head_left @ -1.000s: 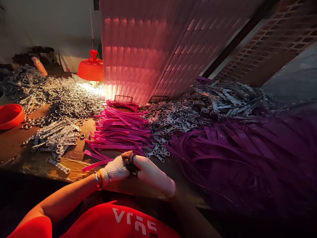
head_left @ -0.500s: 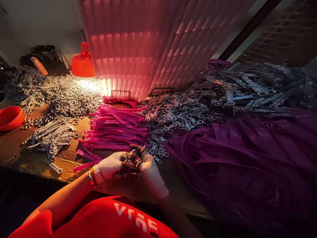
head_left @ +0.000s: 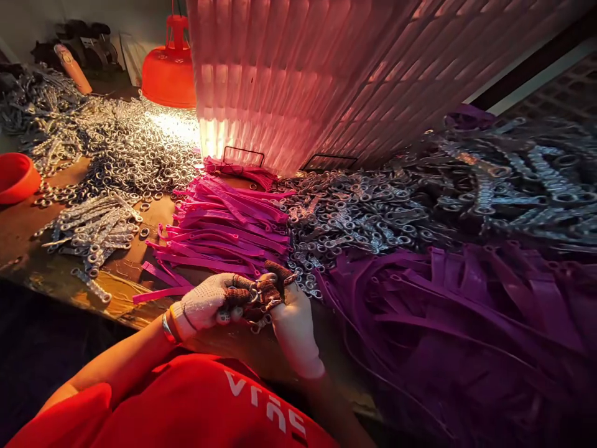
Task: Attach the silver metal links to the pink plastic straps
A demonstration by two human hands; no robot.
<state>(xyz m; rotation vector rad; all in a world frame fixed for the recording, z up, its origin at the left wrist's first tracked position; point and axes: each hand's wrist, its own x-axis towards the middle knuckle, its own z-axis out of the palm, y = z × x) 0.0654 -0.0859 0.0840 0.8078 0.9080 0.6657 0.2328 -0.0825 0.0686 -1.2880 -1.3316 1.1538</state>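
My left hand [head_left: 209, 303], in a white knitted glove with dark brown fingertips, is closed on a small silver metal ring [head_left: 254, 292]. Beside it, my right hand [head_left: 295, 322], gloved the same way, has its fingers curled around a small silver metal link with ring ends [head_left: 261, 323], which hangs partly below the fingers. The fingertips of both hands nearly meet, and they hide how the metal pieces join. Just beyond them lies a row of flat magenta straps [head_left: 224, 236].
Heaps of silver ringed links lie at left [head_left: 140, 149] and right [head_left: 354, 205]. Dark purple straps [head_left: 443, 298] cover the right side. A red lamp [head_left: 168, 74] hangs before a ribbed translucent panel [head_left: 280, 81]. An orange-red bowl [head_left: 21, 177] stands at far left.
The camera view has shifted, so the lamp and panel appear higher and farther right. Both hands stay together on the metal pieces, their fingers only slightly moved.
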